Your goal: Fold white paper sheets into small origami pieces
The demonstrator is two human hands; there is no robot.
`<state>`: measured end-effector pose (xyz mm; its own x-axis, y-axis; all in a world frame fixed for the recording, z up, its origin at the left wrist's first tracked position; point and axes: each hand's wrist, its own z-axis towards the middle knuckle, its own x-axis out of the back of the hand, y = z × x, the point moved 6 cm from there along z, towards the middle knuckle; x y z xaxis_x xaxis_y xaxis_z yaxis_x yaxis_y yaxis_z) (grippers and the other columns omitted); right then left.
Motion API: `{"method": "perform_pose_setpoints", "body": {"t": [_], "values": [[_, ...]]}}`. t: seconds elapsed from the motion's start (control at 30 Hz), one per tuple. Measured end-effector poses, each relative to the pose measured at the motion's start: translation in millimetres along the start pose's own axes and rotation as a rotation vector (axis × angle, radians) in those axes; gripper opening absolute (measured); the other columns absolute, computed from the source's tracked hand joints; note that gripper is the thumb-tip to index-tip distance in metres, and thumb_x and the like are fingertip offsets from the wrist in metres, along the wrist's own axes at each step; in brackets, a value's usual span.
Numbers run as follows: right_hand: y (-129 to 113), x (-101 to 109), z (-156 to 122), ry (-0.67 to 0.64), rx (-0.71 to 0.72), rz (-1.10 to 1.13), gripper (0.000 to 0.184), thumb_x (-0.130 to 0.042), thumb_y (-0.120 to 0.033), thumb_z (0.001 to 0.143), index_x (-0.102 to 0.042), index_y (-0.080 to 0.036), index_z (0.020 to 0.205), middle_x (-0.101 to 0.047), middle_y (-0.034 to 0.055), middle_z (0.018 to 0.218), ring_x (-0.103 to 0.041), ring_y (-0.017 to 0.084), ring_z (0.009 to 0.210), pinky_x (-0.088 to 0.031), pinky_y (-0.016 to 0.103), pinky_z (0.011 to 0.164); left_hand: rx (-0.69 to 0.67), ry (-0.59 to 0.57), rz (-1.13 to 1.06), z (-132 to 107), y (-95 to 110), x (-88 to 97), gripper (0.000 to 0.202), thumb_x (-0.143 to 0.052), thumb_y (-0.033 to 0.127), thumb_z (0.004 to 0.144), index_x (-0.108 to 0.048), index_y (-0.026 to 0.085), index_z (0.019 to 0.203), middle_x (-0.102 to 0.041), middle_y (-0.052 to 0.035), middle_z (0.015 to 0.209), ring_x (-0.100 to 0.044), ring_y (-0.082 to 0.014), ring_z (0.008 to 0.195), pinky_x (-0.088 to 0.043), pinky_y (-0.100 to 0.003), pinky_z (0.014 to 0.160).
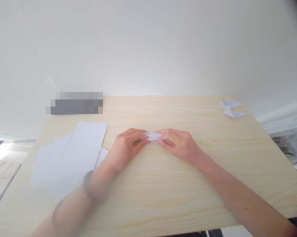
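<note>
A small piece of folded white paper is held between my two hands over the middle of the table. My left hand pinches its left end between thumb and fingers. At the right end, my right hand grips it the same way. The paper's middle shows between the fingertips, with creases and a slight peak, while both ends are hidden by the fingers. A dark beaded bracelet circles the left wrist.
Loose white sheets lie overlapping on the left of the wooden table. Folded paper shapes with pointed ends rest at the far right. A dark, pixelated object stands at the back left, near the white wall.
</note>
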<state>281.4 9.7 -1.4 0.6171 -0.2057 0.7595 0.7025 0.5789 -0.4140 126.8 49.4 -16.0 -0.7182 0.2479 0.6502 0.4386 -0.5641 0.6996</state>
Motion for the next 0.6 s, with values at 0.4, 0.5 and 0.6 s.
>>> {"method": "perform_pose_setpoints", "body": {"t": [0.4, 0.5, 0.6], "values": [[4.5, -3.2, -3.2, -0.031, -0.030, 0.153, 0.005, -0.058, -0.016, 0.079, -0.059, -0.021, 0.082, -0.069, 0.0015, 0.097, -0.065, 0.012, 0.085, -0.051, 0.020, 0.071, -0.139, 0.032, -0.029, 0.5, 7.9, 2.3, 0.013, -0.056, 0.017, 0.082, -0.063, 0.021, 0.092, -0.063, -0.0042, 0.105, -0.061, -0.0150, 0.091, -0.052, -0.026, 0.073], [3.0, -2.4, -2.7, -0.021, -0.016, 0.145, 0.005, -0.057, -0.018, 0.081, -0.060, -0.021, 0.084, -0.069, 0.0008, 0.091, -0.065, 0.011, 0.079, -0.051, 0.020, 0.068, -0.135, -0.008, -0.057, -0.3, 6.9, -1.5, 0.021, -0.055, 0.019, 0.084, -0.063, 0.024, 0.102, -0.061, -0.0051, 0.109, -0.062, -0.0156, 0.090, -0.052, -0.028, 0.072], [1.6, -2.1, -2.6, -0.015, -0.005, 0.133, 0.007, -0.055, -0.020, 0.083, -0.061, -0.022, 0.086, -0.069, 0.0003, 0.087, -0.064, 0.011, 0.074, -0.050, 0.021, 0.065, -0.105, -0.018, -0.084, -0.6, 5.4, -1.8, 0.016, -0.055, 0.021, 0.083, -0.065, 0.023, 0.096, -0.062, -0.0050, 0.107, -0.062, -0.0152, 0.086, -0.052, -0.027, 0.069]]}}
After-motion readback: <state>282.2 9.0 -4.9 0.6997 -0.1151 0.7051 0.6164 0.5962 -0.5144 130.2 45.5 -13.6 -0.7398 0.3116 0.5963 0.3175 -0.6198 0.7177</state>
